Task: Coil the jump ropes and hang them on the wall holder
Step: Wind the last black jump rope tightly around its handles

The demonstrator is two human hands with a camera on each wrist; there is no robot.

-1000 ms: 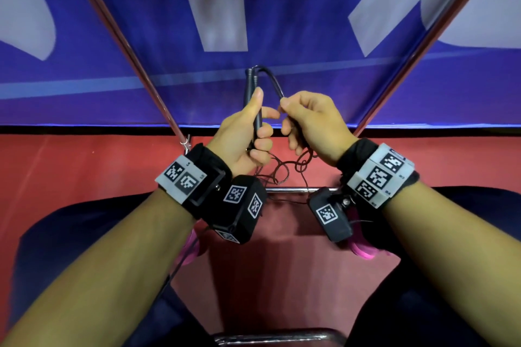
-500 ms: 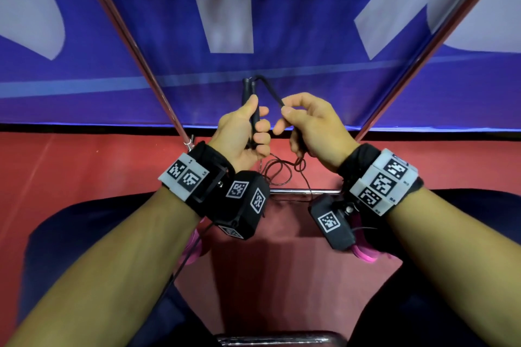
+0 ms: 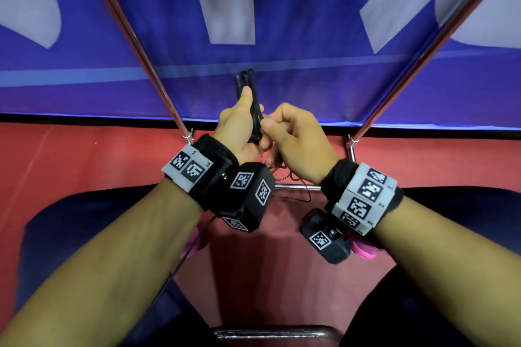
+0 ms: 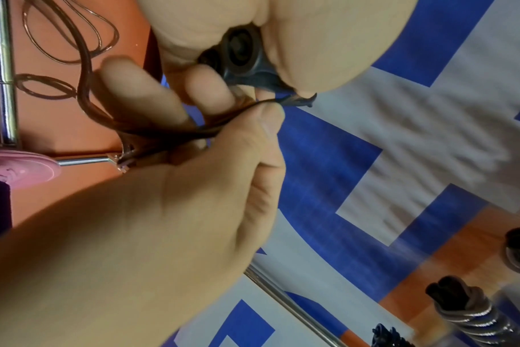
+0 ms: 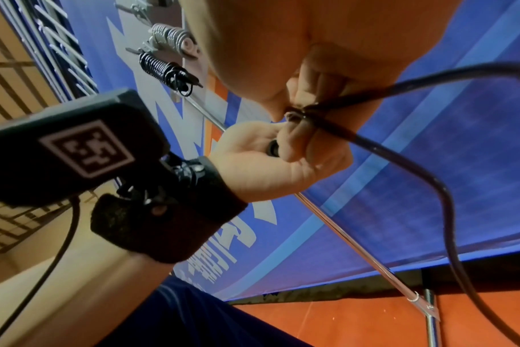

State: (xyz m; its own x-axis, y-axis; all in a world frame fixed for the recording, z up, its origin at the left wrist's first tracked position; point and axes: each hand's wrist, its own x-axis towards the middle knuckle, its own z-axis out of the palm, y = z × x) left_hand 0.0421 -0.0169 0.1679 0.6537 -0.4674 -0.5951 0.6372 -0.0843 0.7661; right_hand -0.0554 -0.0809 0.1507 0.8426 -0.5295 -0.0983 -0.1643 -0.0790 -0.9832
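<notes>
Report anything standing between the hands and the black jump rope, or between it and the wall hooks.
Nothing visible. The left hand grips the black jump rope's two handles; the right hand pinches its cord. No obstacle shows before the wall hooks holding coiled ropes.

The head view looks forward and down from above, and both wrist views peer upward from very close below, all sharing the black handles (image 3: 247, 77) and blue banner (image 3: 310, 36).

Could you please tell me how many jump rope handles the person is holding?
2. Both black handles stand side by side in the left hand, tips above the thumb; the right hand pinches only the cord.
</notes>
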